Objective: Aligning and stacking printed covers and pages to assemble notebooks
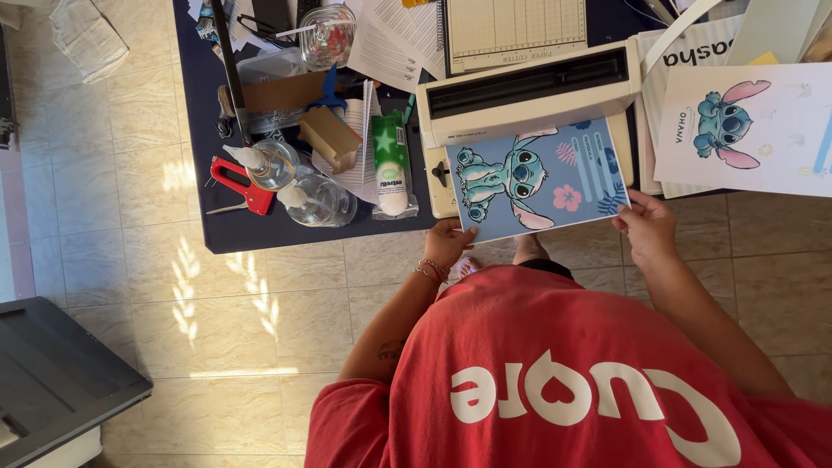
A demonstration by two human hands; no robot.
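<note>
The printed sheet (pixel 542 178) is a glossy blue rectangle showing a blue cartoon creature with big ears on its left half, pale vertical stripes, a pink flower and dark leaf shapes on its right half. It lies flat, with its far edge at the mouth of a cream-coloured laminator (pixel 529 91) and its near edge hanging past the edge of the dark table (pixel 234 230). Its long axis runs left to right across the view, slightly tilted so that the right end sits farther from the person than the left. The creature's head points to the right and away, toward the machine.

The left hand (pixel 448 243) holds the near left corner of the sheet, fingers curled narrow on its edge; a beaded bracelet sits on that wrist. The right hand (pixel 646 227) grips the near right corner, thumb on top and fingers closed under it.

To the right of the machine lies a white sheet (pixel 745 130) with the same creature printed smaller. To the left stand two clear bottles (pixel 299 182), a green and white tube (pixel 391 165), a red-handled tool (pixel 238 186) and a cardboard box (pixel 329 134). Behind the laminator is a paper cutter (pixel 516 30) with a grid. The person wears a red shirt (pixel 555 381) and stands on beige floor tiles (pixel 113 173).
</note>
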